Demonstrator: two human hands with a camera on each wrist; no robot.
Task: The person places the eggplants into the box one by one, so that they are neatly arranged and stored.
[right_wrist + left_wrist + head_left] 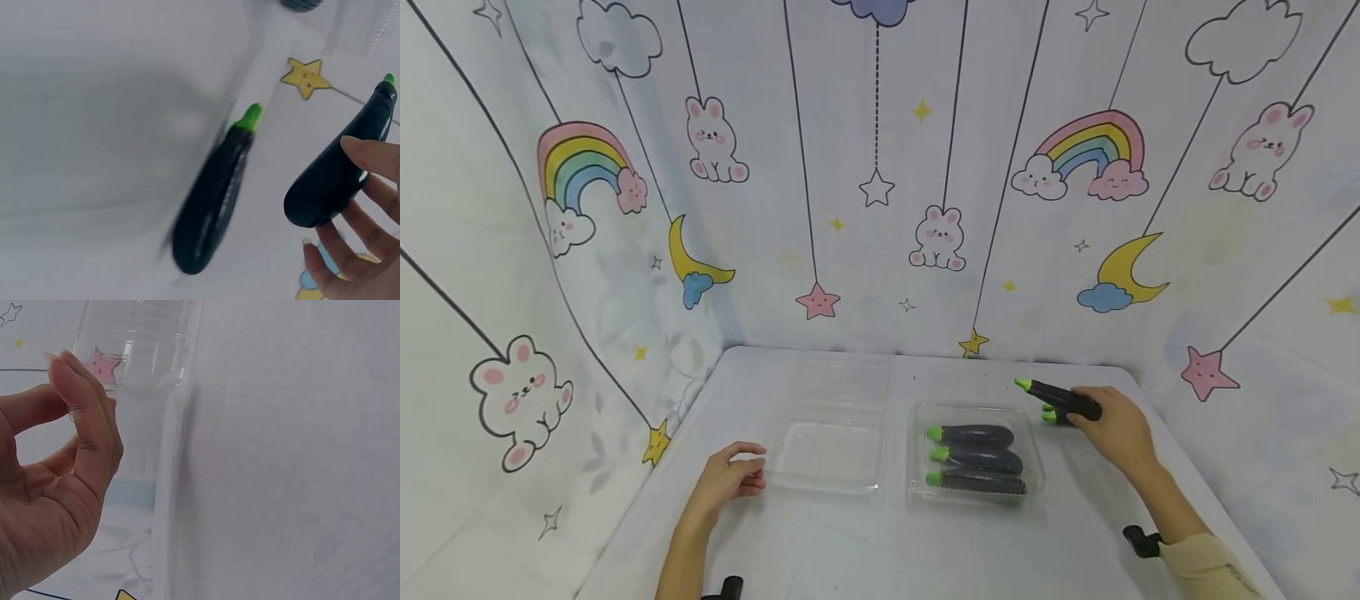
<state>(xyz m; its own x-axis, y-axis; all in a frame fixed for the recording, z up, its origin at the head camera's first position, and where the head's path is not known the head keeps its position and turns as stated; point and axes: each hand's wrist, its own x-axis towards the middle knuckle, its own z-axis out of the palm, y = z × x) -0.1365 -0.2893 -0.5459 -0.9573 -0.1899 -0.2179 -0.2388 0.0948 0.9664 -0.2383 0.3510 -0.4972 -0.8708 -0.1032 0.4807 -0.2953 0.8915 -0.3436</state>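
My left hand point(726, 479) is beside the left edge of a clear plastic box point(827, 487) with its lid folded back. Its fingers point(90, 422) are loosely bent, the tips right at the rim. My right hand point(1112, 425) holds a dark toy eggplant point(344, 169) with a bright green stem between thumb and fingers, raised above the table. Under it, another eggplant point(212, 194) lies on the table, mostly hidden in the head view. A second clear box point(1037, 475) stands between the hands, with three eggplants point(977, 458) in it, stems pointing left.
The white table point(940, 550) ends at a cloth backdrop point(880, 275) printed with rabbits, stars and rainbows, which also rises along both sides. The lid point(835, 379) of the left box reaches toward the back edge.
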